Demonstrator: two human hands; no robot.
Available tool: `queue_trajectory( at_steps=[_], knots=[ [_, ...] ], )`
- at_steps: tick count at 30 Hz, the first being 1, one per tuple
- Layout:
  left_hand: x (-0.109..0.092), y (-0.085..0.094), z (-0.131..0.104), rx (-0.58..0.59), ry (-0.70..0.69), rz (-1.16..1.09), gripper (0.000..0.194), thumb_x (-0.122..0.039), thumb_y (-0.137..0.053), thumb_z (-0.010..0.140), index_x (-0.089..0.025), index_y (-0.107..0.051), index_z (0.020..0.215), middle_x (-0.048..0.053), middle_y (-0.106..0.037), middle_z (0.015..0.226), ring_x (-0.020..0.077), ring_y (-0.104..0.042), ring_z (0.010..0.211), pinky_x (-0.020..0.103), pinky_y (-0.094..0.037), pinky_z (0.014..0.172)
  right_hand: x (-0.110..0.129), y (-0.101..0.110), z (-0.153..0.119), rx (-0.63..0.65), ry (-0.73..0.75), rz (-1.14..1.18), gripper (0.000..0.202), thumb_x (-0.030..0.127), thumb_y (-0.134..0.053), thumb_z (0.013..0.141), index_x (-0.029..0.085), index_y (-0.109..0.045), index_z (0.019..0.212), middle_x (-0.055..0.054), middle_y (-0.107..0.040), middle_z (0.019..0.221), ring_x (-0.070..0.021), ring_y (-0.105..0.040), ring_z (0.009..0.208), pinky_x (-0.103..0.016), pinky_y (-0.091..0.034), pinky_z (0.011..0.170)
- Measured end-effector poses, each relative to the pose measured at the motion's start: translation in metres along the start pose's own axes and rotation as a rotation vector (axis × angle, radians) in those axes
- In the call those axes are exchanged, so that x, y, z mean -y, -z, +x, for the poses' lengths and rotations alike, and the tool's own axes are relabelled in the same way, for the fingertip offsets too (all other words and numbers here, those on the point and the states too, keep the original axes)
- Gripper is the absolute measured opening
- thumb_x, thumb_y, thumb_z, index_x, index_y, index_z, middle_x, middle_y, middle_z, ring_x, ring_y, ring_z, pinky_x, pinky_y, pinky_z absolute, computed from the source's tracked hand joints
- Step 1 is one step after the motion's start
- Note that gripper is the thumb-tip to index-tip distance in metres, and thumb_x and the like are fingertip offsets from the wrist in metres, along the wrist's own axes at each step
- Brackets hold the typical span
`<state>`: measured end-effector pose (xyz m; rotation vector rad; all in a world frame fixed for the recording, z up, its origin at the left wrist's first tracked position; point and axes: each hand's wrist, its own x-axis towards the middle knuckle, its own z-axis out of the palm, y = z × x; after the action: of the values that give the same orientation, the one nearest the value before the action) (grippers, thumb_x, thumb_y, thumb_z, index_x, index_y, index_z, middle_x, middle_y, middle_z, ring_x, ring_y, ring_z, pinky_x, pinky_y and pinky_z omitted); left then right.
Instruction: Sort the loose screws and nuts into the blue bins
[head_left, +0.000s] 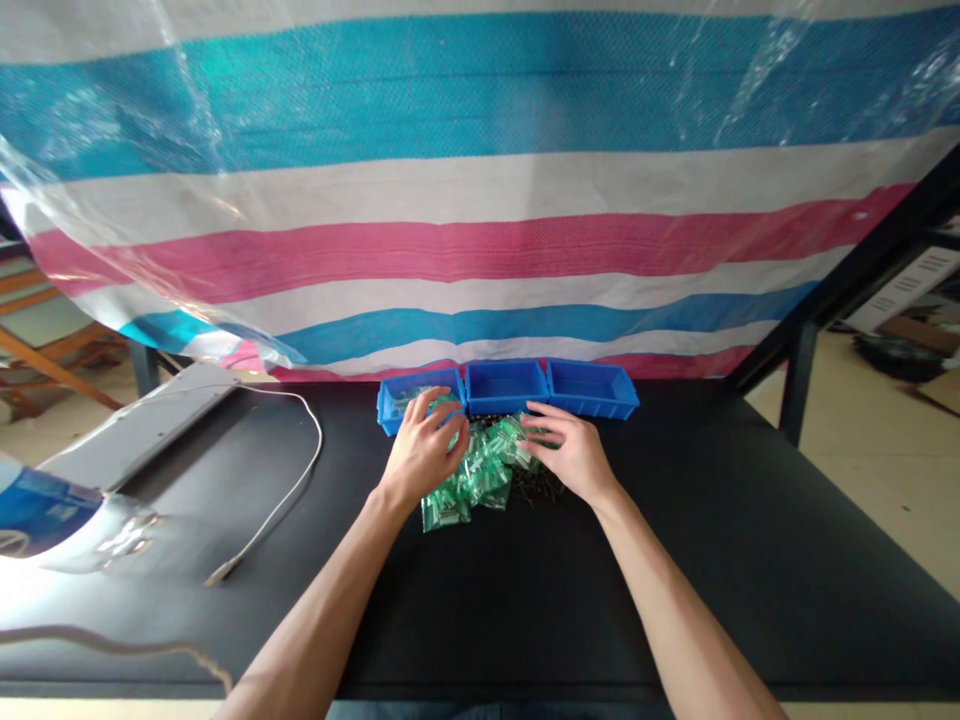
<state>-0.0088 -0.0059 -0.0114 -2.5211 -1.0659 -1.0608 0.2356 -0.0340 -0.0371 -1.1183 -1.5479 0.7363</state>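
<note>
A pile of small clear bags with green contents (480, 475) lies on the black table in front of three blue bins. My left hand (426, 450) is over the pile's left side, at the front edge of the left blue bin (384, 408). Its fingers are curved and apart, with nothing visible in them. Some clear bags sit inside that bin, partly covered by my fingers. On the pile's right side, my right hand (574, 455) has its fingers stretched out, their tips at the green bags. Dark, thin small pieces (536, 485) lie loose beneath and beside that hand.
The middle blue bin (506, 388) and right blue bin (592, 388) stand in line with the left one. A white cable (311, 450) curves across the table (510, 620) at left, near a grey metal panel (161, 425) and a blue-labelled clear plastic package (52, 515). Striped sheeting (465, 250) hangs behind.
</note>
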Motion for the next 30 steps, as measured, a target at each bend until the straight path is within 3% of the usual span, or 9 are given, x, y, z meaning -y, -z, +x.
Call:
queue_trajectory(
  at_steps=[4, 9, 12, 17, 23, 27, 30],
  knots=[
    [-0.004, -0.001, 0.0, -0.005, -0.039, -0.013, 0.017, -0.016, -0.056, 0.094, -0.02, -0.073, 0.094, 0.008, -0.076, 0.108, 0.0334, -0.056, 0.122, 0.052, -0.051, 0.1, 0.002, 0.002, 0.001, -0.002, 0.021, -0.071, 0.02, 0.031, -0.081, 0.078, 0.015, -0.079, 0.09, -0.019, -0.062, 0.139, -0.0321, -0.074, 0.106, -0.042, -0.067, 0.085],
    [-0.007, -0.002, 0.0, -0.002, -0.058, -0.073, 0.018, -0.016, -0.057, 0.094, -0.018, -0.073, 0.101, 0.009, -0.075, 0.108, 0.0331, -0.056, 0.121, 0.052, -0.052, 0.099, 0.012, 0.001, 0.003, -0.038, 0.178, -0.284, 0.006, 0.023, -0.072, 0.086, 0.02, -0.077, 0.083, -0.012, -0.074, 0.119, -0.0291, -0.071, 0.11, -0.047, -0.056, 0.1],
    [-0.009, -0.002, 0.0, 0.013, -0.032, -0.158, 0.021, -0.019, -0.057, 0.095, -0.018, -0.072, 0.111, 0.01, -0.075, 0.108, 0.032, -0.058, 0.118, 0.051, -0.053, 0.099, 0.02, -0.001, 0.004, -0.055, 0.224, -0.284, 0.007, 0.027, -0.07, 0.09, 0.022, -0.073, 0.086, -0.01, -0.075, 0.112, -0.0271, -0.07, 0.106, -0.043, -0.055, 0.097],
    [-0.018, -0.004, 0.001, 0.07, 0.161, -0.491, 0.036, -0.029, -0.061, 0.096, -0.018, -0.063, 0.13, 0.011, -0.073, 0.11, 0.0249, -0.066, 0.103, 0.042, -0.057, 0.092, 0.027, -0.007, 0.001, -0.037, 0.14, -0.158, 0.015, 0.037, -0.063, 0.096, 0.022, -0.063, 0.093, -0.004, -0.072, 0.085, -0.0188, -0.071, 0.075, -0.028, -0.056, 0.068],
    [-0.031, -0.012, 0.0, 0.144, 0.459, -1.029, 0.033, -0.036, -0.076, 0.084, -0.014, -0.067, 0.108, 0.005, -0.074, 0.083, 0.0166, -0.07, 0.075, 0.029, -0.059, 0.076, 0.031, -0.014, -0.004, 0.066, -0.032, 0.103, 0.023, 0.045, -0.065, 0.094, 0.024, -0.056, 0.099, 0.001, -0.069, 0.073, -0.0149, -0.065, 0.052, -0.024, -0.055, 0.049],
    [-0.03, -0.014, 0.001, 0.136, 0.579, -1.168, 0.035, -0.042, -0.082, 0.078, -0.013, -0.068, 0.093, 0.006, -0.074, 0.08, 0.0168, -0.07, 0.073, 0.027, -0.058, 0.071, 0.034, -0.01, -0.003, 0.104, -0.119, 0.205, 0.037, 0.042, -0.076, 0.085, 0.024, -0.061, 0.113, 0.0, -0.074, 0.079, -0.018, -0.071, 0.063, -0.027, -0.06, 0.057],
    [-0.027, -0.013, 0.002, 0.135, 0.619, -1.233, 0.038, -0.044, -0.083, 0.076, -0.013, -0.069, 0.094, 0.007, -0.075, 0.081, 0.0174, -0.071, 0.074, 0.028, -0.058, 0.071, 0.035, -0.007, 0.0, 0.129, -0.15, 0.218, 0.037, 0.037, -0.083, 0.077, 0.021, -0.069, 0.107, -0.004, -0.078, 0.09, -0.0213, -0.075, 0.081, -0.029, -0.061, 0.071]
  ],
)
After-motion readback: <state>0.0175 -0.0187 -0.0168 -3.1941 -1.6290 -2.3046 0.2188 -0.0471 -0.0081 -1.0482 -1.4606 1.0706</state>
